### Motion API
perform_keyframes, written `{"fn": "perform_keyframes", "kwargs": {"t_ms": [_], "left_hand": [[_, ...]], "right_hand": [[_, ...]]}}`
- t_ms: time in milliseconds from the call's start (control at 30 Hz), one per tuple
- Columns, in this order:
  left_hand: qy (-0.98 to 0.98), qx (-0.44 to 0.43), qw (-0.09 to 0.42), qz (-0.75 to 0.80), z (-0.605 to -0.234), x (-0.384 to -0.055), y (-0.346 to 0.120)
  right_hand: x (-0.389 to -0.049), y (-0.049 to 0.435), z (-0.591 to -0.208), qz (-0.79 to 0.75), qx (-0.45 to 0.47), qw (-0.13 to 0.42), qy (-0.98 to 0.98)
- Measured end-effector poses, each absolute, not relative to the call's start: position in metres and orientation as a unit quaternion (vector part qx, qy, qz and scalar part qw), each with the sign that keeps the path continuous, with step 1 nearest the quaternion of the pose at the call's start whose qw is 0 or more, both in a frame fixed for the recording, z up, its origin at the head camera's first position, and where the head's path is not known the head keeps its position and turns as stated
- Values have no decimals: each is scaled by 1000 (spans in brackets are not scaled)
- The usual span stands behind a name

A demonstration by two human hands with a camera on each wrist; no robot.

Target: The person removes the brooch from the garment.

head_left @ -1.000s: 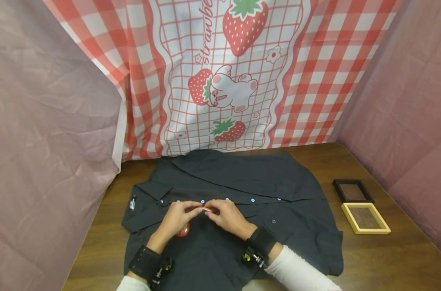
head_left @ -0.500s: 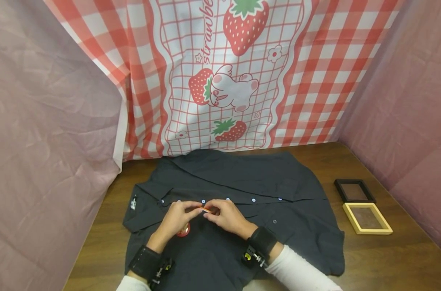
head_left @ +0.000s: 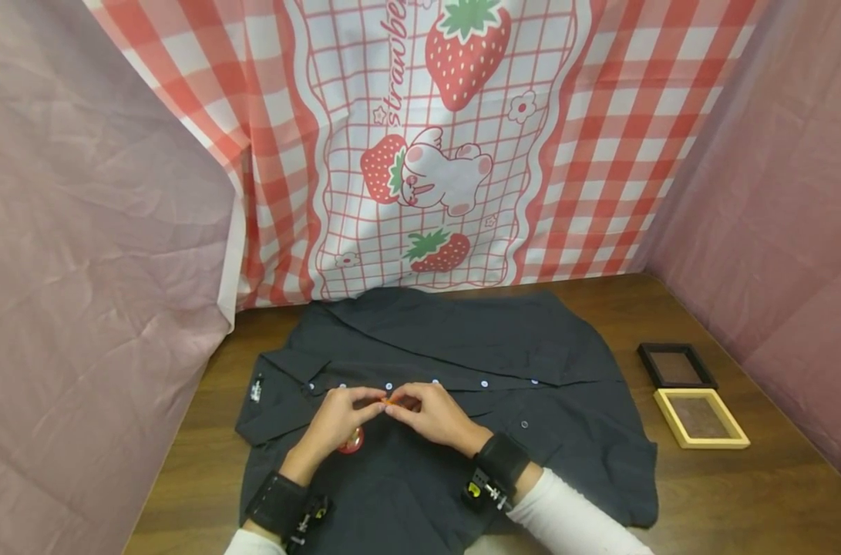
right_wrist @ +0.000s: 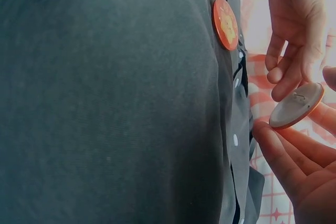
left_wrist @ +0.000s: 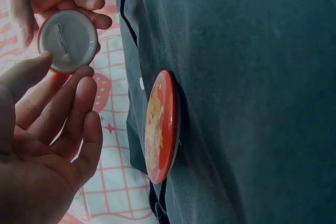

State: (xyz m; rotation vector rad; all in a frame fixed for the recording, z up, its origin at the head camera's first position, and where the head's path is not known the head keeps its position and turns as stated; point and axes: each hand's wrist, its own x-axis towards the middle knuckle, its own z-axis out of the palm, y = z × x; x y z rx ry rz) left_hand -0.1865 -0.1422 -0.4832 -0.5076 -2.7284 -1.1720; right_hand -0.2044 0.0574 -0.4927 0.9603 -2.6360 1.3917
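Pinkish drape [head_left: 101, 231] at far left, creased all over, hanging past the table edge. Next along, across the back, red-and-white checked cloth [head_left: 448, 162], strawberry-printed in the middle with sideways lettering, lower hem at the rear edge of a brown wood-look tabletop [head_left: 191, 462]. Spread over much of that tabletop: dark shirt [head_left: 420, 327], slightly wrinkled, collar [head_left: 277, 397] to the left with small label [head_left: 256, 388], row of pale buttons [head_left: 388, 386] running rightward. Above the shirt, left hand [head_left: 337, 416], pinching the rim of a round pin badge [left_wrist: 76, 45]. Beside that hand, partly behind it in head view, red badge [head_left: 353, 440] on the shirt, glossy picture side out; pinned or merely resting, cannot tell. Pin badge up off the shirt between both hands, pale back and metal pin visible in wrist views, orange-red edge. Right hand [head_left: 434, 415] opposite, also pinching the same rim. Black straps [head_left: 501, 462] on both wrists, white sleeves [head_left: 573, 516] behind. Further right, well apart from hands, on wood: black frame [head_left: 687, 385], pale yellow frame [head_left: 713, 443] just in front. Far right, second drape [head_left: 774, 231], also pinkish.
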Motion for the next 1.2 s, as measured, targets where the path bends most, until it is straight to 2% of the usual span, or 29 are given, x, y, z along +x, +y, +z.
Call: {"fn": "perform_keyframes", "kwargs": {"t_ms": [533,767,1200], "left_hand": [[-918,-158,23,-362,-482,-186,-139],[-924,-167,34,-343,-483,-185,-137],[-917,-190,47,-346,-481,-184,-139]], "right_hand": [[-205,62,-491,428,313,-11,-848],[-204,62,-489,418,312,-20,-853],[-203,62,-487,382,326,9,-865]]}}
